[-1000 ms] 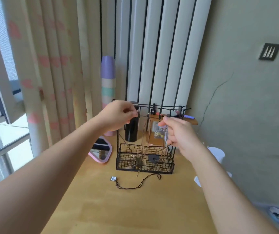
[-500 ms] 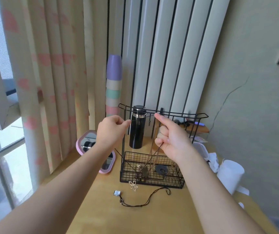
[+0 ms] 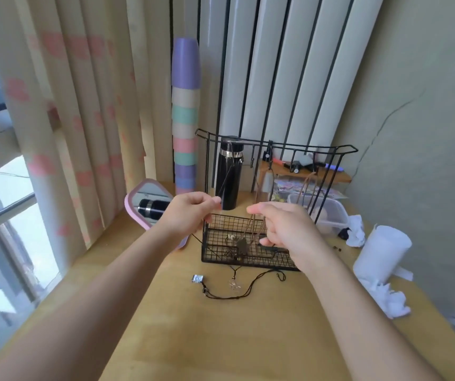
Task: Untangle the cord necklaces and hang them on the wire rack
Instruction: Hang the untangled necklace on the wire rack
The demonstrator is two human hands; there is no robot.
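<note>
A black wire rack [image 3: 275,146] with a mesh basket [image 3: 220,239] at its foot stands at the back of the wooden table. Brown cord necklaces [image 3: 307,185] hang from its top hooks, their pendants down in the basket. My left hand [image 3: 189,214] pinches a thin dark cord [image 3: 226,178] that runs up to a hook on the left of the rail. My right hand [image 3: 282,228] grips a bunch of brown cords in front of the basket. A black cord necklace [image 3: 237,294] with a silver pendant [image 3: 197,278] lies on the table, beside a small star pendant [image 3: 233,284].
A black bottle [image 3: 230,177] stands behind the rack, a tall stack of pastel cups [image 3: 186,119] to its left. A pink mirror [image 3: 149,204] leans by the curtain. A plastic box [image 3: 330,213], a white roll [image 3: 381,250] and crumpled tissue [image 3: 387,296] sit at the right.
Both hands have come down from the rack's top rail to basket height, still holding cords. The star pendant now lies on the table in front of the basket.
</note>
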